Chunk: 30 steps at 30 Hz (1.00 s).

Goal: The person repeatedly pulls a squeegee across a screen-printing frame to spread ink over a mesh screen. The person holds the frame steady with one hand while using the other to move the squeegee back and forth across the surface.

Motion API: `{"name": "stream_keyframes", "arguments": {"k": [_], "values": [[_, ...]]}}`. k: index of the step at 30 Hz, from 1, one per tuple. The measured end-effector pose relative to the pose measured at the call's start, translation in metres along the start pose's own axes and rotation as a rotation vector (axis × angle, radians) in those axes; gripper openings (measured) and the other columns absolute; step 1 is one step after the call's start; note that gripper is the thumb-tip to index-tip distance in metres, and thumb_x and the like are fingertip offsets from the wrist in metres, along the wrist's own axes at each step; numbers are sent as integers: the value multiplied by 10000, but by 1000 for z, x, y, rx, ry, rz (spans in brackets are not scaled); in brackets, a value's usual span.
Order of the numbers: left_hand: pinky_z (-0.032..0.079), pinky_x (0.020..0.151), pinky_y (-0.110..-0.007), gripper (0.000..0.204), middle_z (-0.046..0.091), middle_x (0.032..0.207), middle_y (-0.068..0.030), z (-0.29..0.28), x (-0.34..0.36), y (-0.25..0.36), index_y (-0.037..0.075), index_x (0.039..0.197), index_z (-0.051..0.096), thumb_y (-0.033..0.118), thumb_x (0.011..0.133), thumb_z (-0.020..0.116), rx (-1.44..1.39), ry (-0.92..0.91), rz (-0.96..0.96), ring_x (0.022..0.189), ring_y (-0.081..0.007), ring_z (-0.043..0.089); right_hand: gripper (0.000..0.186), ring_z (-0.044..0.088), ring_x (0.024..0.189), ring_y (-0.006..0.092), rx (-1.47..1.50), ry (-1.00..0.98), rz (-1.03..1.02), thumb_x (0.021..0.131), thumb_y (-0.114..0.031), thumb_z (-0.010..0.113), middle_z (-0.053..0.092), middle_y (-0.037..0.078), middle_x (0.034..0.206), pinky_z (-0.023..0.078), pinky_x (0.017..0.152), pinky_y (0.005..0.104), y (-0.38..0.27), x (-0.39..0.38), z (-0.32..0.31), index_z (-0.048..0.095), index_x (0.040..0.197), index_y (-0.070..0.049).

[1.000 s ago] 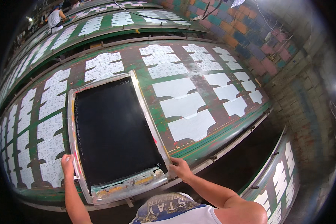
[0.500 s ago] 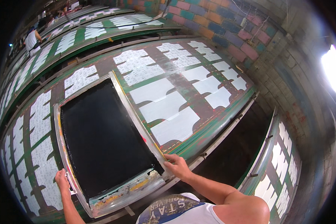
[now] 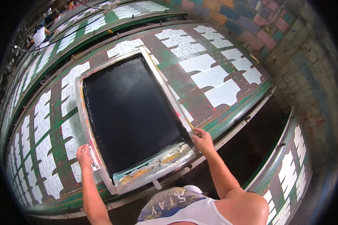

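Observation:
A large screen-printing frame (image 3: 168, 92) lies slanted over the table, its inside filled by a dark black panel (image 3: 131, 116). My left hand (image 3: 85, 157) is closed on the small white handle (image 3: 94, 165) at the frame's near left side. At the near right corner my right hand (image 3: 202, 140) grips the frame's edge between thumb and fingers. Smears of yellow and pale blue ink (image 3: 154, 167) mark the near strip. Under and around the frame lie white cut fabric pieces (image 3: 218, 90), partly hidden by it. A shadow falls beside its left edge.
The long green and brown table (image 3: 210, 125) has a raised rail (image 3: 248, 120) along its near edge. A second table (image 3: 289, 176) with white pieces stands at the right. More tables run behind, where another person (image 3: 40, 35) works. A painted brick wall (image 3: 248, 24) closes the far side.
Both hands have carried the frame to the right along the table. It now covers plain white pieces that lay beside it, and printed pieces show at its left. The view has shifted too.

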State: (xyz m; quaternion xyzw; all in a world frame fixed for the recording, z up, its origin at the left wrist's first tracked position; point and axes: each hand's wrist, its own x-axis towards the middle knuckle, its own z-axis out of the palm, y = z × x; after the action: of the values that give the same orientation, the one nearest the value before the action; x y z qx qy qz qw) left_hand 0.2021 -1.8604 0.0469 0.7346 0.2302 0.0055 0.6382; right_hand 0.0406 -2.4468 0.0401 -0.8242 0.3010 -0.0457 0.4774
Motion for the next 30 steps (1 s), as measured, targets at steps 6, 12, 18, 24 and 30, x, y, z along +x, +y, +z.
{"name": "stream_keyframes", "arguments": {"k": [6,12,18,24,30], "values": [[247,420,-243,184,465,667,110,100,-56,2,87,1133,706,258,1078,744,-21,26,18,491,-9,379,528,789,1045,325,32,18,-1,914,-221,819,805,208,1157,599,947,428,51,56,-68,746,1403,-36],[263,418,-251,162,473,667,105,144,-85,4,84,1136,697,232,1081,733,-51,14,11,492,-14,389,492,783,1038,268,154,-20,-13,941,-117,790,816,185,1159,601,936,396,75,86,-104,733,1414,7],[284,444,-272,163,542,696,69,151,-85,-2,93,1090,721,234,1024,770,48,74,5,515,-42,436,486,782,1018,247,190,-105,-6,960,-111,760,825,171,1147,599,951,380,82,94,-117,723,1424,29],[275,437,-271,169,535,695,74,150,-79,-12,136,1117,712,266,1035,781,217,81,69,515,-44,426,505,780,1215,329,-70,-98,-142,968,-139,742,802,251,1268,579,1044,412,84,81,-127,703,1441,35],[413,733,-338,258,679,920,-41,153,-76,-15,74,1064,764,297,956,837,283,82,141,827,-154,586,601,733,1214,428,-159,-3,-257,931,-48,791,748,242,1335,566,1061,499,52,56,-119,645,1512,-1]]}}
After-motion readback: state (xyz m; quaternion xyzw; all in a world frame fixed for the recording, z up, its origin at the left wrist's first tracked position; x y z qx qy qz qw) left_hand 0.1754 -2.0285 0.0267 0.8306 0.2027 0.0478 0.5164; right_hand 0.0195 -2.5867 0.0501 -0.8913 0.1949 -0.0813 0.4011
